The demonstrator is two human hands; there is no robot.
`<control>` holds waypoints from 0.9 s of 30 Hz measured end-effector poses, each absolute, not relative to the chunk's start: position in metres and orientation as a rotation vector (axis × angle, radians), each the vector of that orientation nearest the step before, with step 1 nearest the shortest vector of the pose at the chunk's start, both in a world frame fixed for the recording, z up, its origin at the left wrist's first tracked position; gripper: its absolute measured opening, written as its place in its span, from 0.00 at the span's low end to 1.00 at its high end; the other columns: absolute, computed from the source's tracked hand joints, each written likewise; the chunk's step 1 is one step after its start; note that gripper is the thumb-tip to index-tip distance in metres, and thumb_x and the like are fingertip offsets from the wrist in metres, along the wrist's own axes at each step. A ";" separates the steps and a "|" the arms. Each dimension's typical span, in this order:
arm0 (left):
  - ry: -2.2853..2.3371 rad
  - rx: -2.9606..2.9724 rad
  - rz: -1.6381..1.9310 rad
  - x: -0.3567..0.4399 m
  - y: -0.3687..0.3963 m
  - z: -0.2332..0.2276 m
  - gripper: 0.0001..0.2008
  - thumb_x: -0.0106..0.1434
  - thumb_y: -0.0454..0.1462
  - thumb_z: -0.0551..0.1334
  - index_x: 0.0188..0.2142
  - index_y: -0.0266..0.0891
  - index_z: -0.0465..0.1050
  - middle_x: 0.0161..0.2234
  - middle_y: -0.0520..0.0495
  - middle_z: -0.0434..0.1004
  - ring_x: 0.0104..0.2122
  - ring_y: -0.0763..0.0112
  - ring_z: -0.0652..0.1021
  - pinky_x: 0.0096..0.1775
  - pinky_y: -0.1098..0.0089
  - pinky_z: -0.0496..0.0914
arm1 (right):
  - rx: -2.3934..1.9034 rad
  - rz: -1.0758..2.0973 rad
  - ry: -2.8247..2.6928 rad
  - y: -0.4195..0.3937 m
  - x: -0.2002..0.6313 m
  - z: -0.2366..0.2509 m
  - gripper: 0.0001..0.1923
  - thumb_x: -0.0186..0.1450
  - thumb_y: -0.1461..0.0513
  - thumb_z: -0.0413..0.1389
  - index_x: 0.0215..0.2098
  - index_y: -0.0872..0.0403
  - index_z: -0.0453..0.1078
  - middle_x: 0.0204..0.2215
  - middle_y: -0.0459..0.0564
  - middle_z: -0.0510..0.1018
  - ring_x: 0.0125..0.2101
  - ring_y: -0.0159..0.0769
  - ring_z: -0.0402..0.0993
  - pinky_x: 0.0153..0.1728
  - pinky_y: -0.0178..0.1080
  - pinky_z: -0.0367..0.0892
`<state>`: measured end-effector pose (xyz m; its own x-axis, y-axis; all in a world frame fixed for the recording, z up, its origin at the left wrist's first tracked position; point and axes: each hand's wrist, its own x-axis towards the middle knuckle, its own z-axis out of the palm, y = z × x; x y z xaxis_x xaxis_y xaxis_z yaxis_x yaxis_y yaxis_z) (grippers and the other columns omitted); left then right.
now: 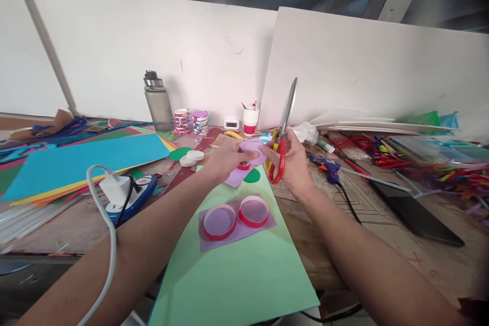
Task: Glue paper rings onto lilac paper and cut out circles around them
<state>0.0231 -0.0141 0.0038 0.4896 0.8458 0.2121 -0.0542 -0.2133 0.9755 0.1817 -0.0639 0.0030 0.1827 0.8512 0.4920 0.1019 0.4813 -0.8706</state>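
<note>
My left hand (pixel 225 160) pinches a round purple paper piece (pixel 252 145) between thumb and fingers. With the scissors (pixel 283 125) in it, my right hand (pixel 294 160) has its thumb at the right edge of that round piece. The blades point upward, and the handles are red and yellow. Below the hands, a purple sheet (pixel 237 233) lies on light green card (pixel 237 285). Two red-and-white rings, a left ring (pixel 219 237) and a right ring (pixel 253 223), stand on this sheet. Another purple scrap (pixel 236 177) and a green disc (pixel 252 176) lie just under the hands.
Coloured sheets (pixel 87 163) and a power strip (pixel 148 186) with a white cable are at left. Behind stand a bottle (pixel 158 107), stacked rings (pixel 182 122), a clock (pixel 231 124) and paper cups (pixel 250 121). A glue gun (pixel 330 169) and black tablet-like slab (pixel 416 214) lie right.
</note>
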 end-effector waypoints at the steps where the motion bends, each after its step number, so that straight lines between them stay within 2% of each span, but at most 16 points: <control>1: 0.666 1.495 0.968 0.027 -0.016 0.001 0.13 0.49 0.40 0.73 0.32 0.35 0.77 0.27 0.48 0.75 0.25 0.72 0.72 0.26 0.71 0.62 | -0.943 0.675 -1.263 -0.064 0.181 0.003 0.28 0.50 0.52 0.68 0.41 0.51 0.60 0.29 0.42 0.72 0.26 0.30 0.69 0.28 0.35 0.68; 5: 0.553 1.213 1.024 0.037 -0.023 -0.007 0.20 0.48 0.41 0.75 0.38 0.34 0.77 0.31 0.45 0.77 0.27 0.73 0.74 0.28 0.72 0.64 | -0.852 0.730 -1.134 -0.060 0.178 -0.001 0.25 0.52 0.53 0.67 0.40 0.49 0.60 0.28 0.40 0.70 0.25 0.29 0.68 0.27 0.35 0.68; 10: 0.559 1.161 1.075 0.039 -0.027 -0.007 0.22 0.44 0.43 0.77 0.36 0.32 0.78 0.30 0.46 0.77 0.25 0.77 0.71 0.28 0.73 0.63 | -0.737 0.796 -1.040 -0.059 0.174 -0.004 0.24 0.50 0.56 0.69 0.38 0.50 0.62 0.28 0.40 0.72 0.24 0.29 0.70 0.25 0.34 0.69; 16: 0.608 1.135 1.114 0.041 -0.027 -0.010 0.24 0.40 0.44 0.78 0.34 0.32 0.79 0.30 0.46 0.76 0.28 0.74 0.72 0.29 0.73 0.63 | -0.779 0.797 -1.038 -0.063 0.170 -0.002 0.23 0.49 0.58 0.70 0.35 0.50 0.62 0.25 0.39 0.72 0.22 0.27 0.67 0.24 0.33 0.67; 20: 0.581 1.090 1.101 0.041 -0.027 -0.013 0.24 0.42 0.42 0.78 0.37 0.34 0.79 0.31 0.47 0.76 0.28 0.75 0.72 0.29 0.73 0.62 | -0.768 0.849 -1.041 -0.064 0.169 -0.003 0.24 0.49 0.57 0.69 0.36 0.50 0.61 0.26 0.39 0.72 0.23 0.28 0.68 0.24 0.34 0.67; 27: 0.590 1.166 1.095 0.037 -0.024 -0.012 0.20 0.44 0.43 0.76 0.34 0.33 0.79 0.28 0.47 0.76 0.27 0.75 0.71 0.28 0.73 0.62 | -0.857 0.819 -1.144 -0.063 0.172 -0.003 0.24 0.50 0.55 0.68 0.36 0.50 0.60 0.25 0.38 0.70 0.22 0.27 0.65 0.23 0.33 0.64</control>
<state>0.0370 -0.0244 -0.0125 0.3968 0.9048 0.1548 -0.3678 0.0022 0.9299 0.1717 -0.0628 -0.0032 0.2149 0.8846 0.4139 -0.1064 0.4425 -0.8904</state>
